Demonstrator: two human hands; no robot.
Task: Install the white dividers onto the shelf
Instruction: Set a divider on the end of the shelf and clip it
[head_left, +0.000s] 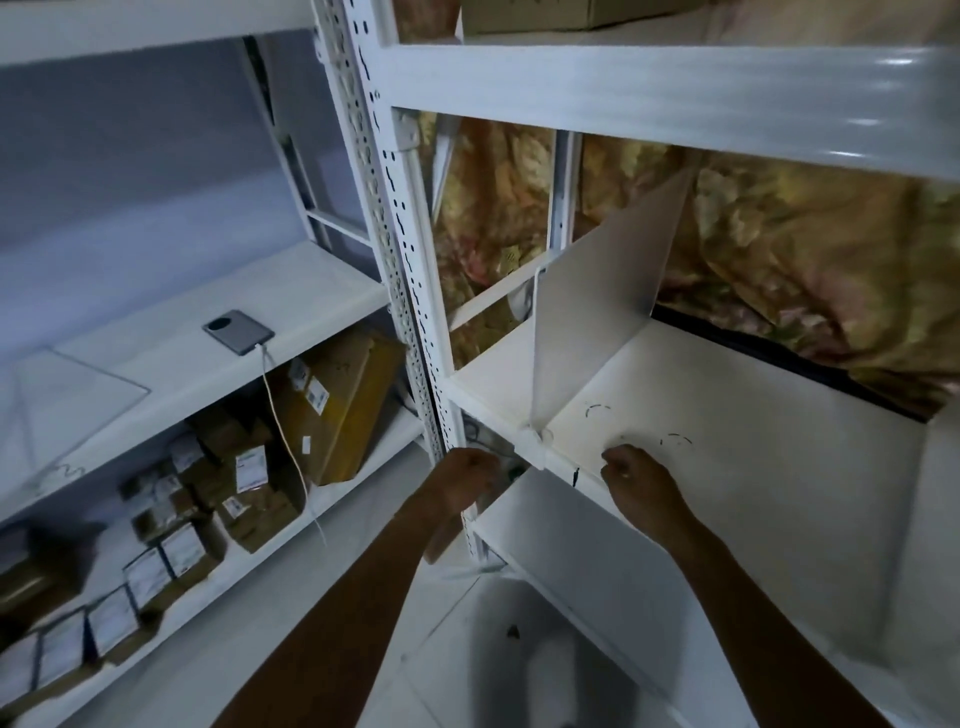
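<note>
A white divider (597, 317) stands upright on the white shelf board (727, 415), running from the front lip toward the back. Its white foot clip (535, 441) hooks over the shelf's front edge. My left hand (467, 480) is curled into a fist just left of and below that clip, under the shelf lip. My right hand (636, 478) is also curled, resting on the front edge of the shelf to the right of the divider. I cannot see anything held in either fist.
A perforated white upright (410, 291) stands just left of my left hand. The left rack holds a phone (239, 332) with a white cable and a clear sheet (72, 395), with cardboard boxes (322, 405) below. Patterned fabric (779, 260) hangs behind the shelf. A lower shelf (597, 561) juts out beneath.
</note>
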